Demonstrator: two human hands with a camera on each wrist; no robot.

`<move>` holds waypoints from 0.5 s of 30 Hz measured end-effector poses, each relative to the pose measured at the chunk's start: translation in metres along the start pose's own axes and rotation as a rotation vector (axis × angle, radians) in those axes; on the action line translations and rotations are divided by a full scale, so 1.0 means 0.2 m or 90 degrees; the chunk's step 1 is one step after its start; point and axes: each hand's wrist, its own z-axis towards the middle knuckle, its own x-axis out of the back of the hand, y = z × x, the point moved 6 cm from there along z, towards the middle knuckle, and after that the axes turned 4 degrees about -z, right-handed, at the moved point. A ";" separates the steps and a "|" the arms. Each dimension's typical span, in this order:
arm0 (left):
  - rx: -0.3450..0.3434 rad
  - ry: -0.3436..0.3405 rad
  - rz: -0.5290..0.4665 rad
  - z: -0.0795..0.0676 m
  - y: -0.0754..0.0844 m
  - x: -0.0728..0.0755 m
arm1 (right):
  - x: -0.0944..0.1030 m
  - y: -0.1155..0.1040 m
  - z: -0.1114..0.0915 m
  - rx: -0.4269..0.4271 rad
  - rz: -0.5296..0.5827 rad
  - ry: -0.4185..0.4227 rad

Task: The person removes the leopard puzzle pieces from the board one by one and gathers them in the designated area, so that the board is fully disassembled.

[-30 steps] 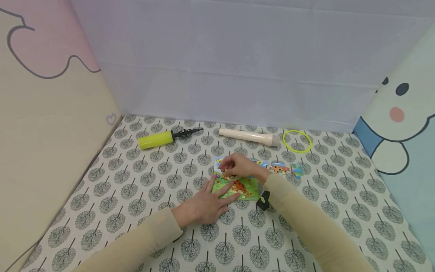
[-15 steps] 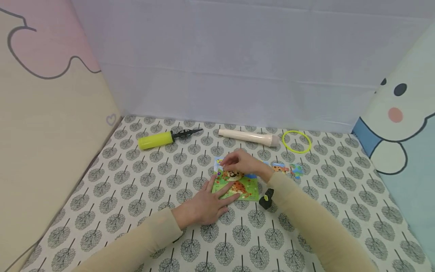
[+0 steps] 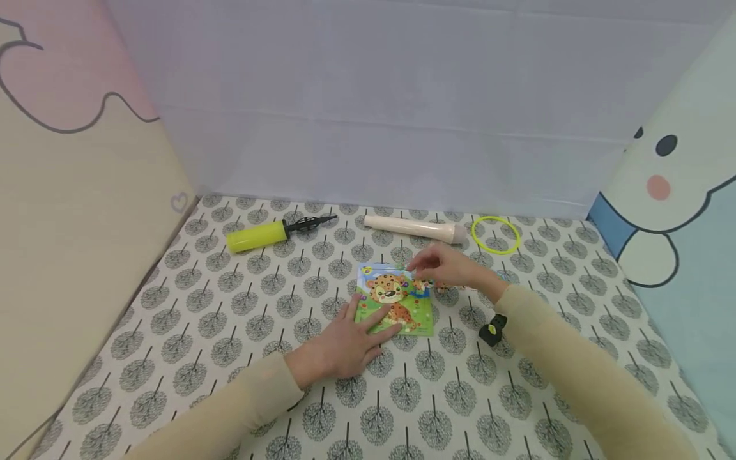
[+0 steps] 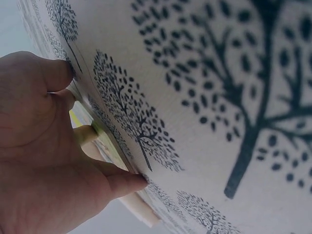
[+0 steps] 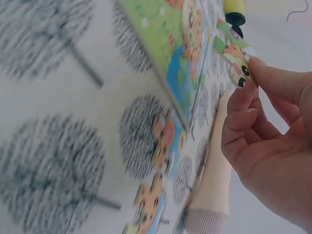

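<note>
While the left hand (image 3: 348,345) splays on the puzzle (image 3: 421,315), the right (image 3: 453,265) pinches a piece (image 5: 237,64).

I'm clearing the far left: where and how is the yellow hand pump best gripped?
Probably round the middle of its yellow barrel, from above and the near side: it lies on its side, and the barrel is thick, while the black nozzle tapers to a thin tip. The left hand is nearer, though its fingers rest on the puzzle board.

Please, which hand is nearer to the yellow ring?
Right: the right hand is below and left of the yellow ring in the head view; the left hand, much farther down and left.
</note>
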 end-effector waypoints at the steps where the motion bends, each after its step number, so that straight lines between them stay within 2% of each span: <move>1: 0.000 0.001 -0.003 0.00 0.00 0.01 | 0.01 0.02 -0.02 -0.003 -0.001 0.002; 5: 0.003 0.003 -0.008 0.00 0.00 0.02 | 0.05 0.10 -0.09 -0.036 0.005 -0.002; 9: 0.008 0.005 -0.020 0.00 0.00 0.01 | 0.05 0.16 -0.15 -0.077 0.020 -0.043; 15: 0.009 0.010 -0.027 0.01 -0.01 0.00 | 0.03 0.20 -0.19 -0.090 0.015 -0.089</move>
